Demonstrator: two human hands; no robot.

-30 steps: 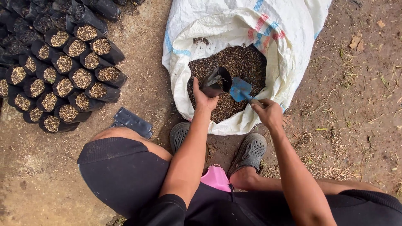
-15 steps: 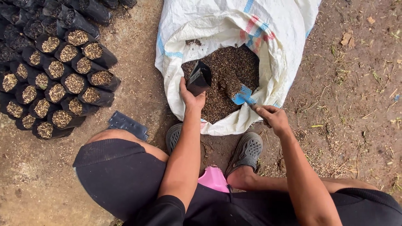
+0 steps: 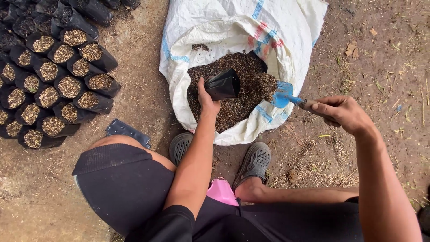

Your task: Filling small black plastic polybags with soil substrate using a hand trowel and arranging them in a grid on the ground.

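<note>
Right hand (image 3: 342,112), fingers closed around a blue-bladed trowel (image 3: 282,95), lifted brown husk mix beside the empty black plastic nursery bag (image 3: 222,84) gripped by the left hand (image 3: 207,101) above the open white woven sack (image 3: 233,31).

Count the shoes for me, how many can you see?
2. The left shoe peeks out beside the person's left knee; the right shoe sits on the dirt just below the white sack.

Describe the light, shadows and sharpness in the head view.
Head view: soft, even daylight, no glare; faint shadow under the white sack; left hand holding the black bag and right hand with the blue trowel look sharp; edges bend slightly.
</note>
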